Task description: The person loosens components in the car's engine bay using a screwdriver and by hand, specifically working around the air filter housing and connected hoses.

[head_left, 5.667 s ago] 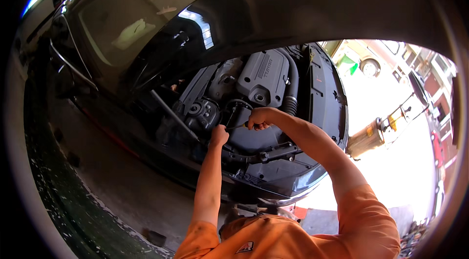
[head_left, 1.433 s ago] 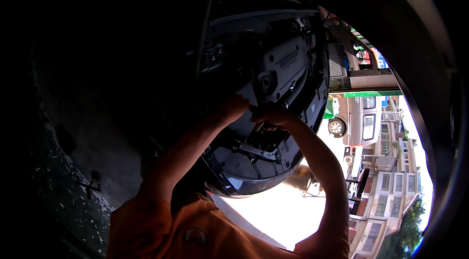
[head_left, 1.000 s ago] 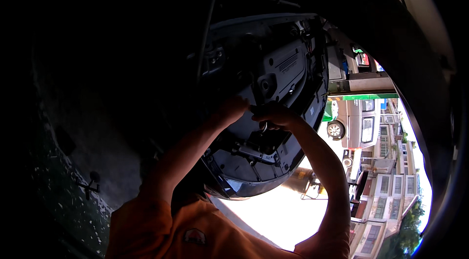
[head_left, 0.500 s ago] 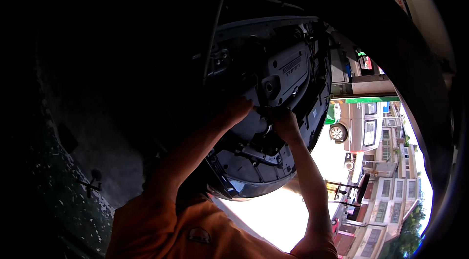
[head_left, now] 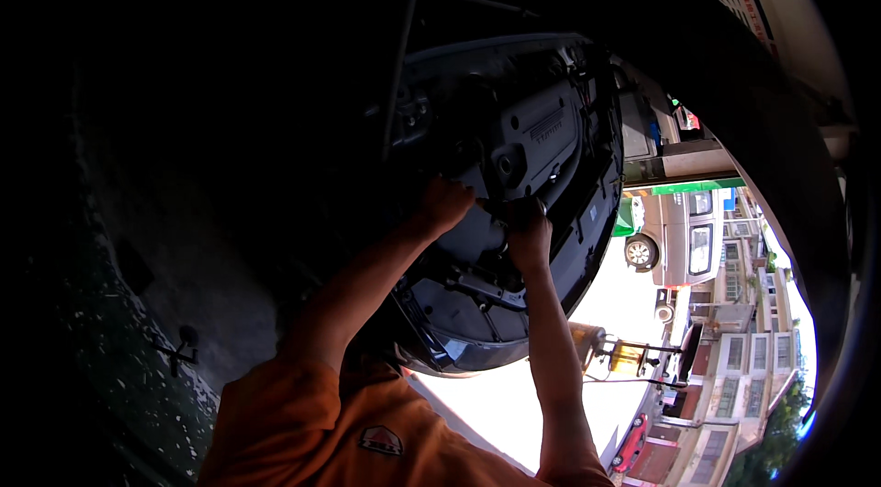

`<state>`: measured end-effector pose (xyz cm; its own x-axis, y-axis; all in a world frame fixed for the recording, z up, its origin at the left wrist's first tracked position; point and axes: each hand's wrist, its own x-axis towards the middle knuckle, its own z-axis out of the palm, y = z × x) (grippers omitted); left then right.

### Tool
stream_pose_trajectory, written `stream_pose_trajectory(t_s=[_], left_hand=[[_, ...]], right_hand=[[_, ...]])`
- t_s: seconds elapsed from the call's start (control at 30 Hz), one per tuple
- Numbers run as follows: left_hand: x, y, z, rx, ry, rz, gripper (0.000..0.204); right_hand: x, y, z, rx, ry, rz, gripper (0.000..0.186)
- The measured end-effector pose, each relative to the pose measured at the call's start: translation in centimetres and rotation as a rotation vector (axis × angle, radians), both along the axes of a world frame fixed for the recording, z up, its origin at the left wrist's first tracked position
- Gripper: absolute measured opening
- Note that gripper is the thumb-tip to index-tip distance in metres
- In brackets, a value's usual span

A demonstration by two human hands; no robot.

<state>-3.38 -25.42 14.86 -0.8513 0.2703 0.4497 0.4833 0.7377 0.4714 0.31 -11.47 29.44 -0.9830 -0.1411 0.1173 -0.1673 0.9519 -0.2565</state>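
Both arms reach into the open engine bay of a car, where the light is dim. My left hand (head_left: pixel 447 204) is closed in a fist beside a smooth dark cover (head_left: pixel 468 235). Just right of it, my right hand (head_left: pixel 527 225) is curled with its fingers bent down among the engine parts. A dark, thin shape spans the small gap between the hands, too dark to name. What either hand grips is hidden. Beyond them lies the grey plastic engine cover (head_left: pixel 541 138), with a round cap (head_left: pixel 506 163) at its near corner.
A prop rod (head_left: pixel 401 65) stands at the bay's left, and the raised hood (head_left: pixel 734 65) arches over the right. The front bumper (head_left: pixel 459 354) curves nearest me. Outside are a parked van (head_left: pixel 674 235), a stand with a yellow container (head_left: pixel 627 358) and a red car (head_left: pixel 630 444).
My right forearm has swung left, its elbow closer in, and the right hand has shifted slightly left and turned. My left hand stays almost in place. The view has tilted a little.
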Motion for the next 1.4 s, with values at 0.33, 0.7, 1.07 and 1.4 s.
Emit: stream_pose_trajectory(t_s=[0.33, 0.7, 1.07, 1.4], left_hand=[[-0.1, 0.8, -0.7, 0.053, 0.026, 0.017, 0.012], [-0.7, -0.5, -0.1, 0.0, -0.024, -0.062, 0.008], [-1.4, -0.3, -1.1, -0.005, -0.092, -0.102, 0.004], [-1.1, -0.8, -0.7, 0.051, -0.087, -0.08, 0.009]], right_hand=[[-0.3, 1.2, -0.1, -0.051, -0.12, -0.032, 0.02], [0.7, -0.7, 1.0, -0.156, -0.074, -0.033, 0.026], [0.2, 1.0, -0.1, -0.014, 0.075, 0.227, 0.026], [0.9, -0.4, 0.9, -0.16, 0.071, 0.176, 0.019]])
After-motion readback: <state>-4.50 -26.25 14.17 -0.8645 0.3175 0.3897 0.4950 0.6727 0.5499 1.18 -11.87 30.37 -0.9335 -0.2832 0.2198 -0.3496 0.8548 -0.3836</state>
